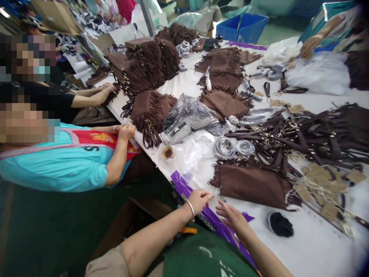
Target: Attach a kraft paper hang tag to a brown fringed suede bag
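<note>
- My left hand (198, 200) sits at the near edge of the bench (311, 238), a bangle on its wrist, fingers curled together and pinching at clear plastic just beside the purple strip (184, 186).
- My right hand (233, 219) lies flat just beside it, fingers spread and loose, holding nothing, resting over the same purple strip where it runs along the bench edge.
- Nearest thing in front of both hands is a brown fringed bag (253, 184), lying flat on the bench just beyond my fingertips; I can't tell if the left fingers touch its fringe.
- A small black lump (281, 225) lies on the bench right of my right hand, apart from it.
- Past the bag I see a heap of dark straps (311, 134) and a scatter of tan tags (325, 184) at its near side.
- Two coiled rings (233, 147) lie between the bag and a patterned cloth (193, 113).
- More fringed bags are stacked further up the bench (147, 61).
- On my left, a person in a turquoise shirt (66, 161) has a hand (125, 130) at another fringed bag (150, 111).
- Beyond, another person's hands (106, 90) rest at the bench edge.
- Far right, a third person's arm (317, 38) reaches over white plastic bags (319, 73).
</note>
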Demonstrator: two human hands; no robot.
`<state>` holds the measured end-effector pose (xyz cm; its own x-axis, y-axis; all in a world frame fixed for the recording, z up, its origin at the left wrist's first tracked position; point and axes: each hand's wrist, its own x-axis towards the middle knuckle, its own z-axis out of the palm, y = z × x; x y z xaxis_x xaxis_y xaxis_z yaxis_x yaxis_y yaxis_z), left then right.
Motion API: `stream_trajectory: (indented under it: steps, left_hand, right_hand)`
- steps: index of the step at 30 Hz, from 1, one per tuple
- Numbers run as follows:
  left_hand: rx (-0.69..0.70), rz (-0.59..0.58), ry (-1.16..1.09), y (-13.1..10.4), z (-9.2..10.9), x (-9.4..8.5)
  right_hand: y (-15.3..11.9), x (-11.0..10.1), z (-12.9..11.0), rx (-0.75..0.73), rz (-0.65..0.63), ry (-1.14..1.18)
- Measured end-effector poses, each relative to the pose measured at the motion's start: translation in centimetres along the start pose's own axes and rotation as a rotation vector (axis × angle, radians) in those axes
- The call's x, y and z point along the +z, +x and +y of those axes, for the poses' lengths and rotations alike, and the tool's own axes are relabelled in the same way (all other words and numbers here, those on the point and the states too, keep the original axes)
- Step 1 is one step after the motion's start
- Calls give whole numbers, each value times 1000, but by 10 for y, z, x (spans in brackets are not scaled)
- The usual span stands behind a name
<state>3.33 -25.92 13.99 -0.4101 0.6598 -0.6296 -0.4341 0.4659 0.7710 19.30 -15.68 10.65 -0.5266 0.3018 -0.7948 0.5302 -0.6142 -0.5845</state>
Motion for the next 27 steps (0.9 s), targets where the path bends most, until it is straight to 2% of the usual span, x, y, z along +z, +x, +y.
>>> stream_trajectory:
  steps: [4,7,10,14,18,22,27]
  left_hand:
    - [201,146,329,12,35,-48]
    - [330,182,670,24,50,-65]
    - [292,74,829,43,38,-59]
    - [216,-61,907,68,-5,-31]
    - [236,-161,984,82,-38,-7]
    - [277,-233,1051,83,-48,-1]
    - [322,-277,1069,67,-52,-4]
  right_hand:
    - [43,20,13,118,127,203]
    - [65,33,21,156,206,281]
    - [69,39,30,162,239,310]
    - [62,38,41,122,289,338]
    - [62,34,44,46,375,413]
    - [66,34,39,-11,416,517]
    - [68,36,32,-7,423,595]
